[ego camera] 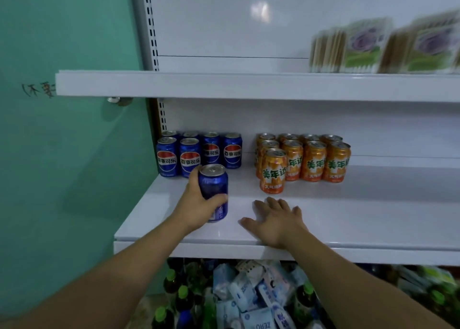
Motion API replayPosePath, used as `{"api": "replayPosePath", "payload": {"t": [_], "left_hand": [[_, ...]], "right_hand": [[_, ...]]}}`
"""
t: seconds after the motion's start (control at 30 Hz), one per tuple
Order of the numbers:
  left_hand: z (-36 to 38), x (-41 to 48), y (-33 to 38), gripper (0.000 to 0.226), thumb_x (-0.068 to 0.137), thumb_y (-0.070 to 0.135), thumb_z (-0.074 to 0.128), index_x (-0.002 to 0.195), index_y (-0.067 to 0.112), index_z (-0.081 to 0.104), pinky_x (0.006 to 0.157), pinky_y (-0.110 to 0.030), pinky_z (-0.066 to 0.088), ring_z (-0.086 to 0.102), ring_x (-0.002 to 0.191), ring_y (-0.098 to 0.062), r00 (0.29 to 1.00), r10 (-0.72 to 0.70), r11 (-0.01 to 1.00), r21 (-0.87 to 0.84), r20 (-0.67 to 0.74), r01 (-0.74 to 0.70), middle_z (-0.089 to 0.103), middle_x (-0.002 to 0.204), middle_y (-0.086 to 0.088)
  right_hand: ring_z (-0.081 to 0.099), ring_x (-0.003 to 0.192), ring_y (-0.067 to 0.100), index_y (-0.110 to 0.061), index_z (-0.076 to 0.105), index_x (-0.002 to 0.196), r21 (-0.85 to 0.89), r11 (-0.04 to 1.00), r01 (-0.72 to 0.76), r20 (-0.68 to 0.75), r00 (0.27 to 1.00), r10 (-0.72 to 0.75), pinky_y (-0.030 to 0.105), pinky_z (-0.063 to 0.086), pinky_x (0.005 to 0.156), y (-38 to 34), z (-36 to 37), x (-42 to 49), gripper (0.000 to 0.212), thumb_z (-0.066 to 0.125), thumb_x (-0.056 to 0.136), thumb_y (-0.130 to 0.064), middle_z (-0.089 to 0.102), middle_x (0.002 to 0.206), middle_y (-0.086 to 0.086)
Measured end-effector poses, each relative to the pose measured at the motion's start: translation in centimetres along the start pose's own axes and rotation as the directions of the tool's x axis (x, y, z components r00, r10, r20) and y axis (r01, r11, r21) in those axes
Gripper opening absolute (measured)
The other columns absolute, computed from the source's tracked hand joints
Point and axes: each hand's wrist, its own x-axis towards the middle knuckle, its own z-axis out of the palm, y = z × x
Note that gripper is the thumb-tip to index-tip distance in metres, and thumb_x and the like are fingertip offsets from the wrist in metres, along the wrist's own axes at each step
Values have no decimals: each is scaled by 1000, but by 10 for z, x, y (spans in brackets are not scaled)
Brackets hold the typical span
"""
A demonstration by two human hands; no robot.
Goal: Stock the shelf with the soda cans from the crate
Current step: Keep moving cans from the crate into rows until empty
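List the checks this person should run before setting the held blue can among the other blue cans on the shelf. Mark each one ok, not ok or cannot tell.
1. Grip: fingers of the left hand curl round the held blue can: ok.
2. Can upright, top up: ok.
3. Space: bare shelf shows right of the front shelved blue cans: ok.
4. Path: the right hand lies flat on the shelf, apart from the can: ok.
5. Logo facing front like the others: not ok, none shows.
6. Can's base touching the shelf: cannot tell.
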Motion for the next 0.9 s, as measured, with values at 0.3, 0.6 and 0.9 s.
{"api": "replayPosePath", "payload": {"t": [0.3,0.6,0.9], "left_hand": [[8,2,-8,80,78,-1,71,140,26,30,87,-28,41,54,113,-19,999,-8,995,-102,-40,4,55,122,0],[13,6,-15,96,80,-4,66,150,33,12,103,-36,40,47,126,-21,1000,18,994,-110,-24,-21,49,137,-1],[16,17,-16,100,81,4,68,150,38,5,109,-33,32,31,138,-20,979,186,977,120,-81,-176,21,153,-2]], "right_hand": [[25,138,28,-30,36,140,21,1000,12,-40,999,-11,57,19,108,1,2,-1,74,23,85,-77,29,152,3],[21,141,27,-31,34,143,47,999,6,-38,999,-5,58,15,111,1,1,-2,74,24,85,-77,27,154,3],[22,140,28,-29,33,144,61,998,1,-33,999,1,58,15,111,0,0,-4,75,25,86,-76,28,153,3]]}}
